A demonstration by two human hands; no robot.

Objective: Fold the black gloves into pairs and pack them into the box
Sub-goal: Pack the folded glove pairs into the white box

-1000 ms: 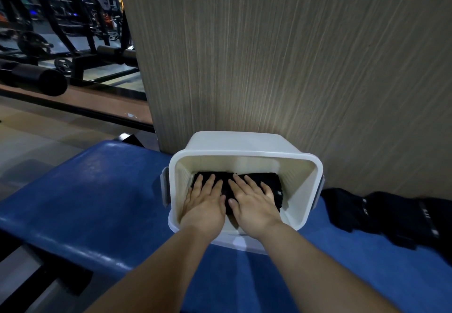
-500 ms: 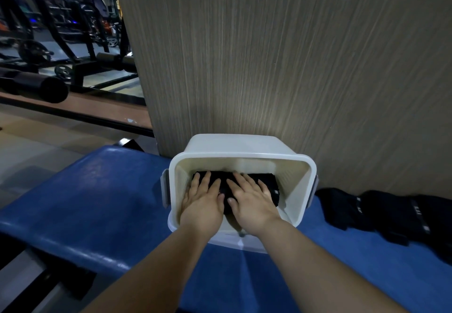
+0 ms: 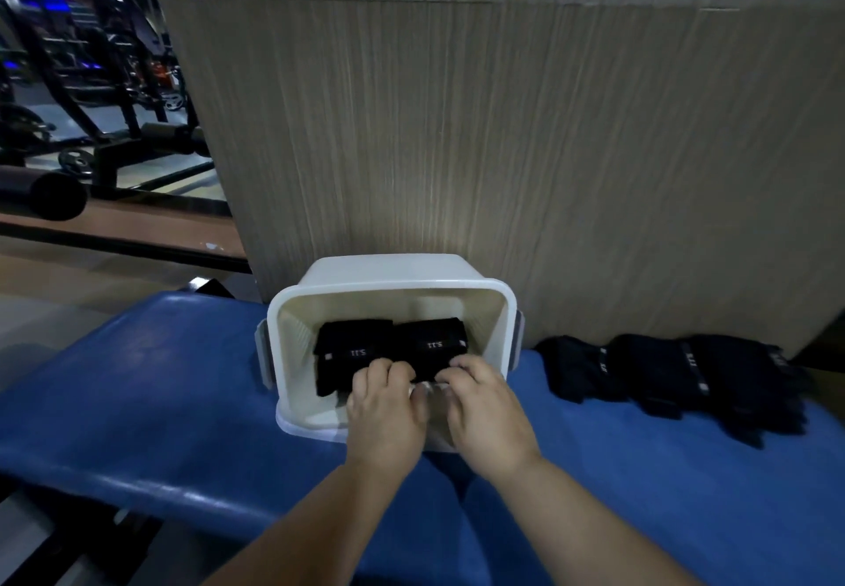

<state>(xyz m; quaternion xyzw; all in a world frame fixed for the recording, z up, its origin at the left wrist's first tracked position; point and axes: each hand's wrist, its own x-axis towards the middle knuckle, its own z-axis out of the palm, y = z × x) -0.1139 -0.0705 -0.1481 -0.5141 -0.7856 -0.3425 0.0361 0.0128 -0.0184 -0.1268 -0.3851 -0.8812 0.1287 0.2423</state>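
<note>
A white plastic box [image 3: 292,311] lies tipped on its side on the blue padded bench [image 3: 137,393], its opening facing me. Folded black gloves [image 3: 393,347] with small white lettering lie side by side inside it. My left hand [image 3: 388,411] and my right hand [image 3: 484,411] are next to each other at the box's near rim. Their fingers are curled, with the fingertips at the near edge of the folded gloves. Whether they grip the fabric is hidden. Several loose black gloves [image 3: 672,375] lie in a row on the bench to the right of the box.
A tall wood-grain panel [image 3: 503,151] stands right behind the box and the loose gloves. Gym machines and weight plates [image 3: 73,137] fill the back left. The bench's front edge runs below my forearms.
Both hands lay flat on the gloves inside the box; they have drawn back to the near rim and curled their fingers, uncovering the gloves. My view tilted up and shifted right.
</note>
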